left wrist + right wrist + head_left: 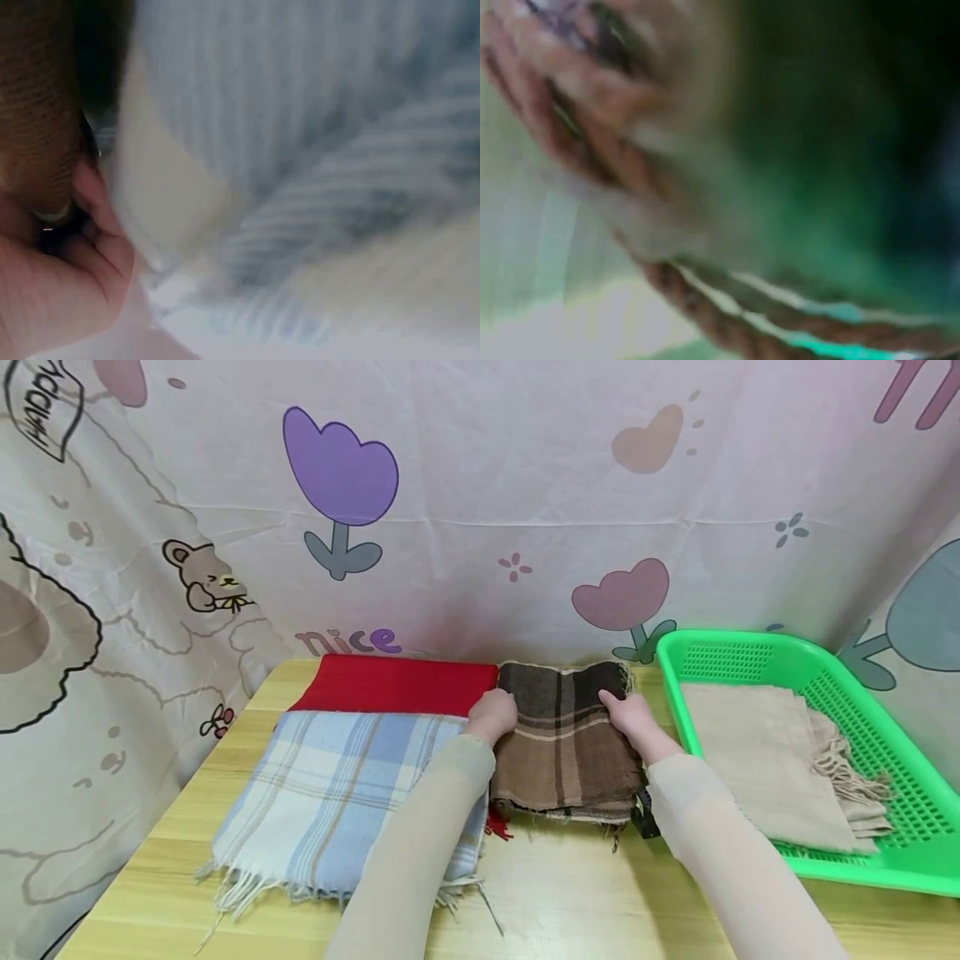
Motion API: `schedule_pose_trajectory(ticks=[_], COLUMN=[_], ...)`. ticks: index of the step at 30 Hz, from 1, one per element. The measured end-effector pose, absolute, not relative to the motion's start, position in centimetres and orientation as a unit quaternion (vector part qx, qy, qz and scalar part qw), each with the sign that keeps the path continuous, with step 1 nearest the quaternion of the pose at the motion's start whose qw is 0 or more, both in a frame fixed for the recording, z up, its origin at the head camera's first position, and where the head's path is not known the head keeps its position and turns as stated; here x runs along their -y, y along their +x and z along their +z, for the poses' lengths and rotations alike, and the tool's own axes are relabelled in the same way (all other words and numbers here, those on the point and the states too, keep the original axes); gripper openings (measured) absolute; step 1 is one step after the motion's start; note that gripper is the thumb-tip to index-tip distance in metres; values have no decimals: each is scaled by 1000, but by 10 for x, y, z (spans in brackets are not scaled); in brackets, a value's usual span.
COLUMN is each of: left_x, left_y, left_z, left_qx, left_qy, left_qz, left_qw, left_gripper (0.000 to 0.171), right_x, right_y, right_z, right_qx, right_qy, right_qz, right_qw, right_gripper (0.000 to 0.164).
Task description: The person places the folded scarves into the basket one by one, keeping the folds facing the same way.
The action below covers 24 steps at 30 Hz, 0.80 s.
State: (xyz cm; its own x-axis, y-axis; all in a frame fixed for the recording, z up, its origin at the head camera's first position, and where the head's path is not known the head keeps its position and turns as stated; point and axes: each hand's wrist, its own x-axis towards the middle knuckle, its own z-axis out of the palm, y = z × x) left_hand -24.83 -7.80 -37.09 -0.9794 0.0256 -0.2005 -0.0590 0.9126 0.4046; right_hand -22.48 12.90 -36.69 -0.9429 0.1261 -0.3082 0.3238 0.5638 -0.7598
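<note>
A folded brown and black plaid scarf (558, 752) with frayed edges lies between my two hands. At its left side my left hand (493, 715) grips the edge. The left wrist view has that hand's curled fingers (101, 240) around the brown cloth (34, 112). My right hand (630, 718) pinches the opposite edge, thumb on top and the other fingers hidden beneath. Motion blurs the right wrist view. Left of the scarf, a light blue and white plaid scarf (337, 802) with long fringe overlaps a folded red scarf (405, 683).
A green plastic basket (911, 777) stands on the right, holding folded beige fringed cloth (757, 760). The wooden table (555, 893) runs back to a printed curtain (480, 552). A small dark tag (645, 817) pokes out beside the brown scarf.
</note>
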Motion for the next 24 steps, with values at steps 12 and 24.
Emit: schedule_pose_trajectory(ticks=[12, 24], left_x=[79, 81], left_y=[-250, -246], left_z=[-361, -346], left_qx=[-968, -958], left_qy=[-20, -9], left_qz=[235, 266], left_qw=[84, 103], left_gripper=[41, 41], right_x=[-132, -139], right_y=[-226, -226], right_z=[-354, -340], right_qx=[-886, -888], right_qy=[122, 107], right_qz=[-435, -427], right_qw=[107, 129], right_gripper=[70, 72])
